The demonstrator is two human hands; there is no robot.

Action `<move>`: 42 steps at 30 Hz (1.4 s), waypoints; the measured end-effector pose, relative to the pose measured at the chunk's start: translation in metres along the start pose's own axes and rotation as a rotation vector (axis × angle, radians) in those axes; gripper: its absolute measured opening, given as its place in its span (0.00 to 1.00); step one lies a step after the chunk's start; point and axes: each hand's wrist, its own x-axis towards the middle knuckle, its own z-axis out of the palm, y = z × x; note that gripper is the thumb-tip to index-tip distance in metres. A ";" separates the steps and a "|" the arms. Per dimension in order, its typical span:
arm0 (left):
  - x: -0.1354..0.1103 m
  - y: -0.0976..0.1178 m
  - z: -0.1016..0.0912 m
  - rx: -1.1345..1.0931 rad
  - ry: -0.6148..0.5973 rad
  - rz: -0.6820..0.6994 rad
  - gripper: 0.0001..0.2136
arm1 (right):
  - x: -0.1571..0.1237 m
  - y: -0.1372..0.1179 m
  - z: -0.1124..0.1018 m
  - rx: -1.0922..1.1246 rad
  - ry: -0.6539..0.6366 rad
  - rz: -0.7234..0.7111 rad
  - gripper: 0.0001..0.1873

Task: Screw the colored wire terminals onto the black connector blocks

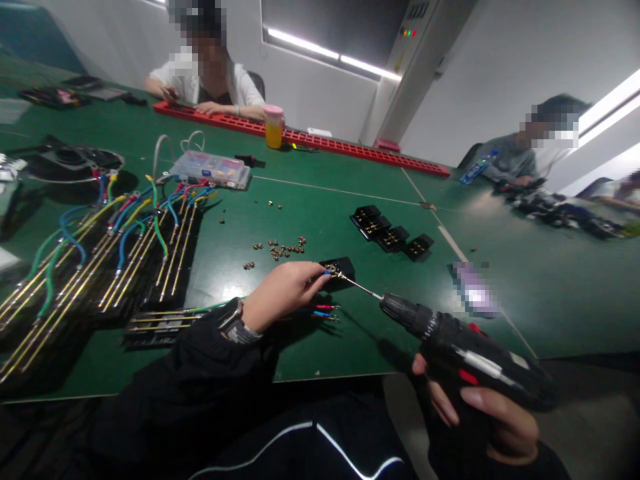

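While the left hand (285, 290) pinches a blue-sleeved wire end (327, 271), the right hand (500, 417) holds a drill (450, 343)

As the long thin bit (363, 288) reaches across from the right, its tip comes to a black block (346, 268) that sits on the green table (310, 220) just beyond the left fingertips. Whether the tip touches a screw there is too small to tell. The left thumb and fingers are nearly closed, with the blue-sleeved wire end between them at the near side of the block. The right hand is curled around the drill's grip, low at the right; how its finger lies on the trigger cannot be made out.

Just below the left hand, more wire ends, red (323, 307) and blue (325, 315), stick out over the table. Small brass-coloured screws (286, 251) lie scattered beyond that hand, and a group of similar black blocks (393, 238) sits farther off to the right. Dark panels with brass bars (145, 257) and coloured wires (123, 247) fill the table's left side, near a clear compartment case (210, 170). A purplish phone (475, 290) lies beyond the drill. Across the table, a person in a white top (220, 83) has both hands by a long red grid strip (350, 143), beside a pink-lidded cup (273, 128).
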 end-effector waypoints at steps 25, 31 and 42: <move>-0.005 0.011 0.004 0.342 -0.027 0.083 0.15 | -0.004 -0.014 0.017 -0.152 0.106 0.040 0.22; -0.006 0.013 0.004 0.373 -0.068 0.123 0.15 | -0.005 -0.031 0.024 -0.248 0.102 0.069 0.21; -0.002 0.006 -0.024 0.270 -0.226 0.016 0.14 | 0.097 -0.162 0.074 -0.735 -0.323 0.185 0.09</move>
